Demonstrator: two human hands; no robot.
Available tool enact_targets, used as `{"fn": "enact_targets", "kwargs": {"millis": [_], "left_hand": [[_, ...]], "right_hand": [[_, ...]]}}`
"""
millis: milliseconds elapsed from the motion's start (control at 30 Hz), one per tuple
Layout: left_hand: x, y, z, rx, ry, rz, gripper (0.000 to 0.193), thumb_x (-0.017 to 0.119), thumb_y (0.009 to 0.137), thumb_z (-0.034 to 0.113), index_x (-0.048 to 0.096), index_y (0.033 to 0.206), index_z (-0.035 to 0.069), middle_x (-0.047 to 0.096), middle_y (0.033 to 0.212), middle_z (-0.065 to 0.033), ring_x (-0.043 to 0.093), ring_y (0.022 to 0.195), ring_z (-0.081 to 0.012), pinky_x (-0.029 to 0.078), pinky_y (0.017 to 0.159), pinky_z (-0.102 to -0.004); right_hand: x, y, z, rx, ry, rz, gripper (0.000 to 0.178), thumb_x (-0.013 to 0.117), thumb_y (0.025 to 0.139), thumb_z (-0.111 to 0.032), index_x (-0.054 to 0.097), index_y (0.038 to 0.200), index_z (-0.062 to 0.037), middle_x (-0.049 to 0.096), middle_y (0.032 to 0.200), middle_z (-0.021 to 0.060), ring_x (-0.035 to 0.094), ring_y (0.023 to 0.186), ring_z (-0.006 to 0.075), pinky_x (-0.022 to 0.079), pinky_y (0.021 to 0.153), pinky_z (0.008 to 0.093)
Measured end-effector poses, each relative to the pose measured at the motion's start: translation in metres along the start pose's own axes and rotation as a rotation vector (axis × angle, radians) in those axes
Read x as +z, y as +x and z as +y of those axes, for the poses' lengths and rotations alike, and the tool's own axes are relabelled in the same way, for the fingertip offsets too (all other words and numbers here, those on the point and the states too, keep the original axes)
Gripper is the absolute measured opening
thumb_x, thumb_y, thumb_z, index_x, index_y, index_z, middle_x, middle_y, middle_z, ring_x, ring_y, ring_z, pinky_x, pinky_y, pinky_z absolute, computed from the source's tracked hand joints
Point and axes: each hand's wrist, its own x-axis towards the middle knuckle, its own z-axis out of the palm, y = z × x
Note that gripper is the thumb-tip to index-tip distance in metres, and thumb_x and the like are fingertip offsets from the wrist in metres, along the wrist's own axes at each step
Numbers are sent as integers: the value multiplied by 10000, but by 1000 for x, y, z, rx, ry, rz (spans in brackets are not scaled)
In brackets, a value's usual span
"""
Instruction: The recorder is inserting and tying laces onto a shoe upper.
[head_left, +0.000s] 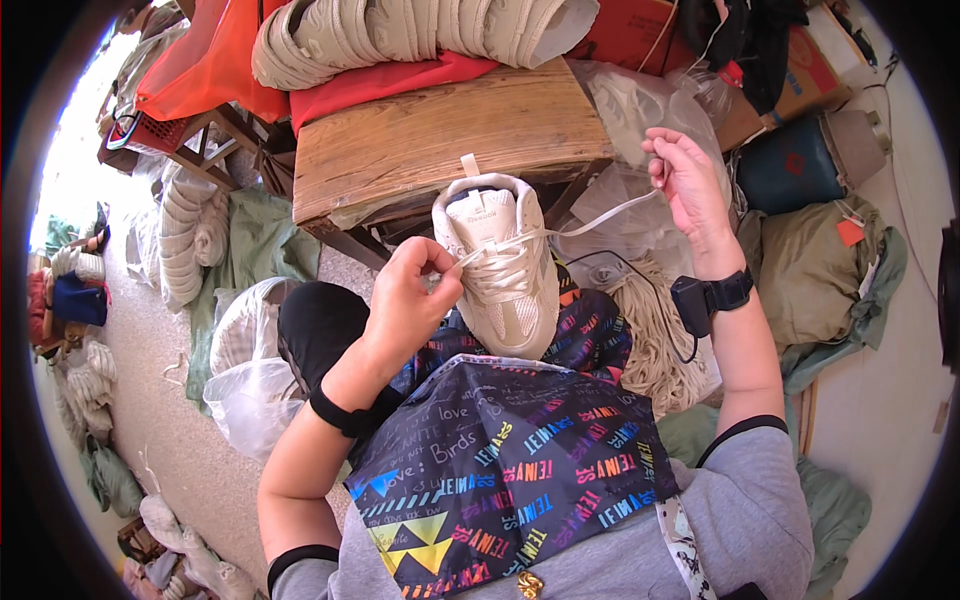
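Note:
A cream sneaker rests on my lap, its toe toward me and its heel against the wooden bench. White lace crosses its upper in several rows. My left hand is at the shoe's left side, thumb and forefinger pinched on the lace near the top eyelets. Up and to the right, my right hand is closed on the far part of the shoelace, which stretches from the shoe's opening to my fingers. A printed dark apron covers my lap below the shoe.
The wooden bench stands just ahead, with a row of nested beige shoe uppers along its far side. A bundle of loose laces hangs right of my lap. Plastic-wrapped shoe parts lie left; a stuffed olive sack sits right.

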Motion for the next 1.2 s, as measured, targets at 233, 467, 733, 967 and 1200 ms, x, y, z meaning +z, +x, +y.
{"fn": "enact_targets", "kwargs": {"millis": [233,467,733,967,1200], "left_hand": [[-3,7,22,166,229,74,157,657,829,28,612,977,57,515,812,-48,522,735,-197,435,680,-344],[5,15,19,404,494,47,75,691,811,109,636,829,62,483,818,-67,523,767,-252,406,682,-374],[-18,-5,3,-649,-666,-229,209,599,948,202,641,800,60,495,741,41,470,684,-74,384,641,-255],[-138,-20,-65,-559,-1693,312,117,645,924,176,675,900,66,618,1168,-148,586,1017,-225,503,849,-347],[-307,-132,-224,-90,-1911,694,192,593,946,64,585,1101,-49,664,990,-110,538,697,-109,445,684,-268]], "right_hand": [[5,-2,7,63,-89,-59,176,589,940,-116,620,1089,-29,668,912,30,548,636,37,400,538,184],[0,-1,12,83,-176,-25,174,575,943,-126,625,1088,-43,667,897,17,511,612,24,371,531,180],[-56,31,8,93,-105,125,215,563,946,-122,613,1131,-25,664,885,45,479,571,34,324,432,169],[-154,53,-31,-192,163,600,298,527,921,-44,563,1210,20,665,916,101,454,586,64,329,420,183],[-150,43,-26,-109,21,628,365,518,930,-65,505,1290,-5,667,1040,126,391,537,47,283,395,171]]}}
